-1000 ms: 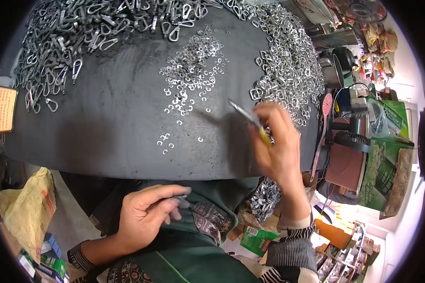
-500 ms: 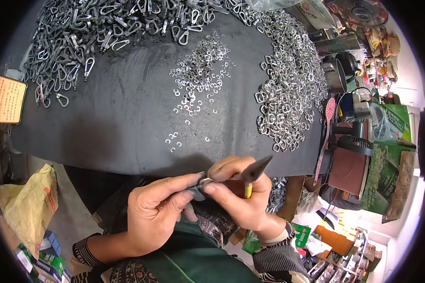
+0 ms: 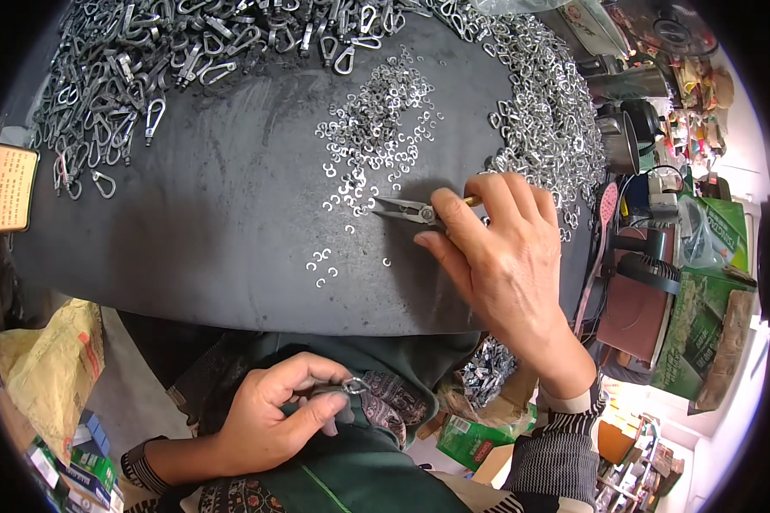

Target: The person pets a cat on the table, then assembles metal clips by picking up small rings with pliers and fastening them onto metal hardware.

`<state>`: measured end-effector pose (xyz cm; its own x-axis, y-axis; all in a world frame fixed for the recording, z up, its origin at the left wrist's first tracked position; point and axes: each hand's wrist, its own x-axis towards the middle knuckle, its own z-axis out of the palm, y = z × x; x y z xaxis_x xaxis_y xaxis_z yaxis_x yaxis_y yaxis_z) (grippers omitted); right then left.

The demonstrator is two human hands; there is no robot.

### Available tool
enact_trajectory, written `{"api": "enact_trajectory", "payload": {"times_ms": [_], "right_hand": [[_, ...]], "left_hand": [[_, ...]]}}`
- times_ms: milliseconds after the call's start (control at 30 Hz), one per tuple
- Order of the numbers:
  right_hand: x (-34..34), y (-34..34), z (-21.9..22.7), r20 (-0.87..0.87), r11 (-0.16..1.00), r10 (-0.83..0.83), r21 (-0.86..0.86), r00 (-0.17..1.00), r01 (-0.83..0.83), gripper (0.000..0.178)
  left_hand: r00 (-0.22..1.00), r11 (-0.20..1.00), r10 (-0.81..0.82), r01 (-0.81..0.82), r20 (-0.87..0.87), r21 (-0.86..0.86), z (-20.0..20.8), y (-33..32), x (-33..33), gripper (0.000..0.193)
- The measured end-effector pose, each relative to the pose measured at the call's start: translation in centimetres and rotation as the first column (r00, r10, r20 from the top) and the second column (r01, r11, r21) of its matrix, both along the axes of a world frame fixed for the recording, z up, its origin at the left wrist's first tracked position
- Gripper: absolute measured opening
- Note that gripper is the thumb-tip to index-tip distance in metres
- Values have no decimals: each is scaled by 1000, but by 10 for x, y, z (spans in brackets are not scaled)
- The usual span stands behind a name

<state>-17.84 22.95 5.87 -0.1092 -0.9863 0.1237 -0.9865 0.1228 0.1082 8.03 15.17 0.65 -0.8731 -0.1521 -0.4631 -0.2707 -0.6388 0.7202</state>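
Observation:
My right hand (image 3: 496, 252) grips small needle-nose pliers (image 3: 411, 209) with a yellow handle; their tip points left into a scatter of small open metal rings (image 3: 372, 128) on the dark grey table (image 3: 214, 222). My left hand (image 3: 269, 410) sits low over my lap, below the table edge, pinching a small metal clip with a ring (image 3: 346, 387) between thumb and fingers.
A large pile of grey metal snap clips (image 3: 137, 60) covers the far left of the table. A second heap of shiny clips (image 3: 547, 111) lies at the far right. A yellow bag (image 3: 51, 368) is lower left; boxes, pots and clutter crowd the right side.
My right hand has lifted away from my left hand and carried the pliers up onto the table, to the small rings. My left hand stayed low, holding the clip.

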Motion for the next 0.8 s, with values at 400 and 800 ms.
{"api": "enact_trajectory", "payload": {"times_ms": [400, 800], "right_hand": [[-5, -1, 19, 33, 988, 137, 71, 990, -139, 33], [17, -2, 41, 238, 892, 424, 56, 874, -448, 40]], "left_hand": [[994, 989, 86, -93, -65, -114, 2, -22, -4, 22], [989, 962, 145, -144, 11, 232, 7, -21, -9, 17]]}}
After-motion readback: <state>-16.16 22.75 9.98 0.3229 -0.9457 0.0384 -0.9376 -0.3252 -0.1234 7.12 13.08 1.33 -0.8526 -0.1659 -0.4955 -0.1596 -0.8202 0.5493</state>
